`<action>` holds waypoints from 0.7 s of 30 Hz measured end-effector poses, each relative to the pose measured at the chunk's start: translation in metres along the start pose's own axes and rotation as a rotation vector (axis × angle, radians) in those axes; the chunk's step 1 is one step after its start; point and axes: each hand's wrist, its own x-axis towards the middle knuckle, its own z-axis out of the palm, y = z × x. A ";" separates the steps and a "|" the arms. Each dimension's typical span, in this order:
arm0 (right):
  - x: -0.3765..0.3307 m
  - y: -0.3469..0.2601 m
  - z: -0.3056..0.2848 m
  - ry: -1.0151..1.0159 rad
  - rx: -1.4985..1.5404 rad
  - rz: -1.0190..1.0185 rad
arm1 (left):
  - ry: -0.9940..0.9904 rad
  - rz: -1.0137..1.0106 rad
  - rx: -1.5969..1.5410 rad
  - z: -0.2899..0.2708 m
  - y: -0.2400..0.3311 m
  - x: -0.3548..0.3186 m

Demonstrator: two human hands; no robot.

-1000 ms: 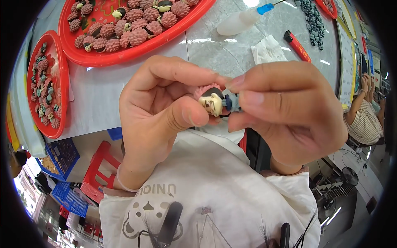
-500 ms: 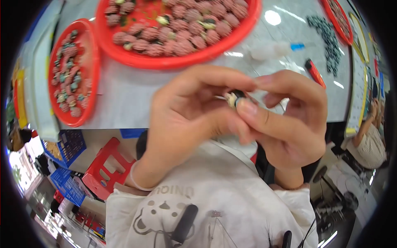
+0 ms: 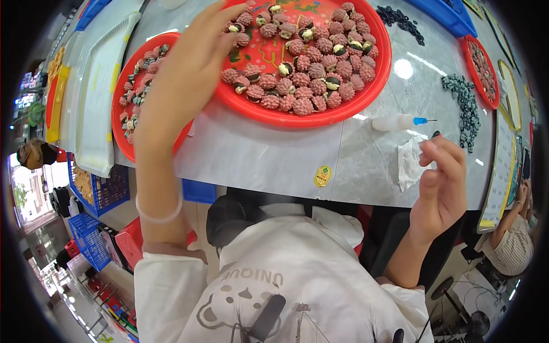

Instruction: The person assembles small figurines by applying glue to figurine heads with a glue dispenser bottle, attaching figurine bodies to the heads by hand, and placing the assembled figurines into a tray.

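My left hand [image 3: 191, 71] reaches over the left side of the big red tray [image 3: 320, 121], its back toward me. Its finger and thumb are spread, with small pink ridged pieces with dark and cream middles [image 3: 303, 80] lying on the tray about them. The fingertips are slightly blurred, and I see nothing gripped. To the right, my right hand [image 3: 440, 188] is raised at the table's front edge. Its fingers curl loosely and the thumb stands apart, with nothing in them. Close by lie a crumpled white tissue [image 3: 409, 166] and a white bottle with a blue needle tip [image 3: 394, 122].
A smaller red tray [image 3: 123, 140] of similar pieces sits at the left, partly behind my forearm. Dark small rings [image 3: 460, 108] are heaped at the right, near another red tray [image 3: 494, 100]. A gold sticker [image 3: 322, 176] lies on the grey table. Blue crates [image 3: 100, 191] stand below left.
My hands have parted. The left has moved up and left to the big tray; the right has dropped slightly. The small piece between them is out of the right hand. The view has shifted.
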 end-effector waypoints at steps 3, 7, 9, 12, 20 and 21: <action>-0.002 0.003 -0.005 -0.043 -0.036 -0.001 | -0.005 0.097 0.152 0.036 -0.006 0.018; -0.010 0.005 -0.019 0.039 -0.038 0.097 | -0.080 -0.092 0.293 0.030 0.009 0.012; -0.011 0.010 -0.026 0.033 -0.023 0.118 | -0.171 -0.143 0.190 0.020 0.018 0.011; -0.012 0.012 -0.031 0.036 -0.019 0.157 | -0.257 -0.172 -0.068 0.018 0.021 0.012; -0.004 0.018 -0.028 0.111 -0.004 0.164 | -0.145 -0.213 -0.436 0.008 0.048 0.010; -0.002 0.020 -0.027 0.113 -0.012 0.168 | -0.070 -0.116 -0.449 0.011 0.044 0.008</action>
